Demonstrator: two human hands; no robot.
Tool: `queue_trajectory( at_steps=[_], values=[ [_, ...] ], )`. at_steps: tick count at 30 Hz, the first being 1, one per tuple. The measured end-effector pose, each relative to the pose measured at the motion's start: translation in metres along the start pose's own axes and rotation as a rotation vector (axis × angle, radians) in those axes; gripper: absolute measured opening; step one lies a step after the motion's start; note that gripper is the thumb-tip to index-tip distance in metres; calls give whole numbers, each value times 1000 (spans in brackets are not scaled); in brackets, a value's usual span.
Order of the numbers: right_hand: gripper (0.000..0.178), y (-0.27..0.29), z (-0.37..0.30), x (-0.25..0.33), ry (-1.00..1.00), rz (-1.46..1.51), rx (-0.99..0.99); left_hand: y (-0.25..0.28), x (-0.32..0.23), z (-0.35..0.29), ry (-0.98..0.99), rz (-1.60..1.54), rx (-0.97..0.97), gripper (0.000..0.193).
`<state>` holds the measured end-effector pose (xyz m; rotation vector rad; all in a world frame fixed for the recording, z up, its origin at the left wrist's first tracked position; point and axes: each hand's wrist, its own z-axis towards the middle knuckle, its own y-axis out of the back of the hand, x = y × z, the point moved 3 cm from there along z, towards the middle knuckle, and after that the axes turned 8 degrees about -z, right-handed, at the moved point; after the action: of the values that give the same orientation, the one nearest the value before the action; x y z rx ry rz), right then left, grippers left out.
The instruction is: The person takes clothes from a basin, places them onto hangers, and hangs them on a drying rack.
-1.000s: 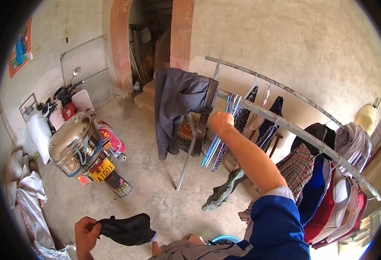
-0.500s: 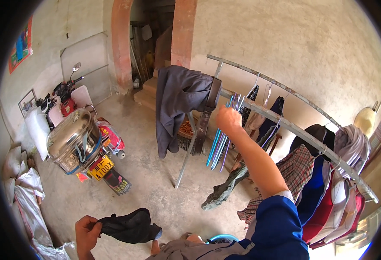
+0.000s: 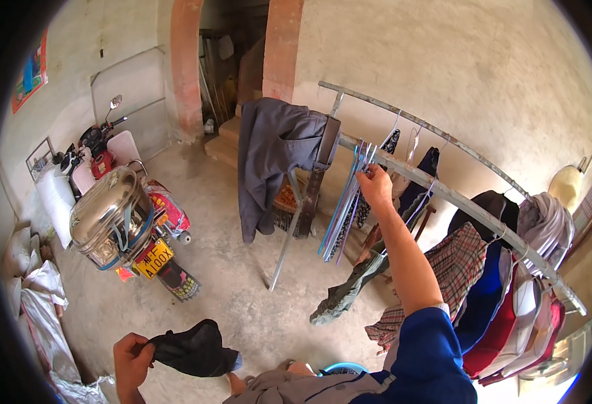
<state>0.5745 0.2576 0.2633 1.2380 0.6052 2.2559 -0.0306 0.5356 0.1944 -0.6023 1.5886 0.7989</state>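
My left hand (image 3: 133, 363), at the lower left, pinches one end of a limp black garment (image 3: 198, 349). The cloth droops to the right over the floor, and its exact kind I cannot make out. My right arm reaches forward to a metal clothes rack (image 3: 457, 195). There my right hand (image 3: 376, 187) has its fingers closed at a bunch of thin blue and purple clothes hangers (image 3: 341, 215), just below the rail. How many of them it grips is hidden. Left of the hangers, dark grey trousers (image 3: 272, 161) with a belt (image 3: 323, 175) drape over the rack's end.
Farther right on the rack hang a plaid shirt (image 3: 454, 262), a dark red garment (image 3: 498, 330) and others. A grey-green garment (image 3: 343, 296) hangs low beneath the rail. A blue-rimmed basin (image 3: 344, 367) stands by my feet. At left is a parked motorcycle with a metal box (image 3: 111, 219).
My right hand has shifted slightly right and down along the hangers, and its grip has changed from a fist to extended, pinching fingers. The left hand still holds the black garment.
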Motion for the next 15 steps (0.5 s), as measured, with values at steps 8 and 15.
queue_trajectory(
  at_steps=[8, 15],
  values=[
    [38, -12, -9, -24, -60, -160, -15, 1, 2, -5, 23, -12, -33, 6],
    [29, -20, -13, -28, -33, 41, -63, 3, 6, -1, 33, -10, -36, 6]
  ],
)
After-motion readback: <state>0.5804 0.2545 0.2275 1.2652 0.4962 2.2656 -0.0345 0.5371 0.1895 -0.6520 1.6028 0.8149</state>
